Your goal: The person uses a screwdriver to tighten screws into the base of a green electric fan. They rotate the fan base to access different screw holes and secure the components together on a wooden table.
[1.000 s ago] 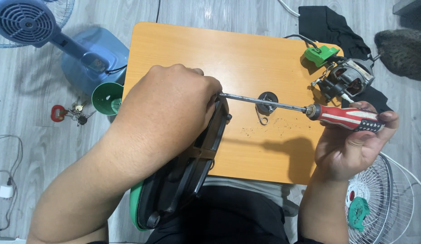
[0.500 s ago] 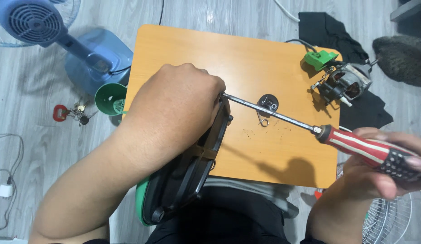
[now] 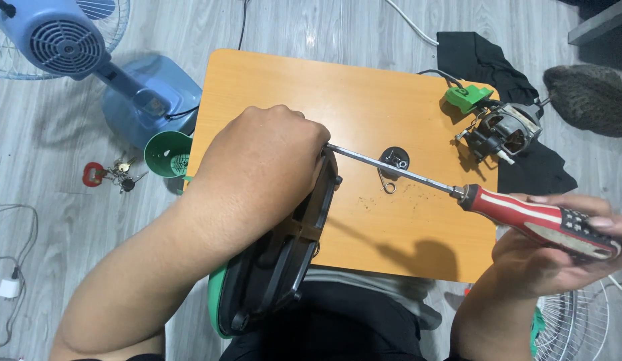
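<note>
Head camera, looking straight down: no packages or signs are showing here, only small coloured bits. A green plastic piece (image 3: 468, 97) is lying at the far right corner of the orange table (image 3: 338, 87), just beside a bare electric motor (image 3: 503, 130) whose body is hanging over the table's edge onto a black cloth (image 3: 481, 57).

The left hand (image 3: 261, 170) is clamping down over the top of a black fan housing (image 3: 284, 257) with a green rim; fingers are curled tight around its upper edge, and the housing is standing on edge, tilted, between the person's lap and the table's near side.

The right hand (image 3: 558, 257) is wrapping around the handle of a red, white and dark striped screwdriver (image 3: 525, 214), thumb lying along the top. The metal shaft is running up and left across the table, and its tip is disappearing at the housing right under the left hand's fingers; the exact contact point is hidden.

Under the shaft, a small dark round part (image 3: 393, 159) is sitting on the table with tiny screws near it.

On the grey floor, a blue fan (image 3: 64, 43) is lying at the left, with a green funnel-shaped cup (image 3: 167, 154) and a bunch of keys (image 3: 110, 174) beside it.
</note>
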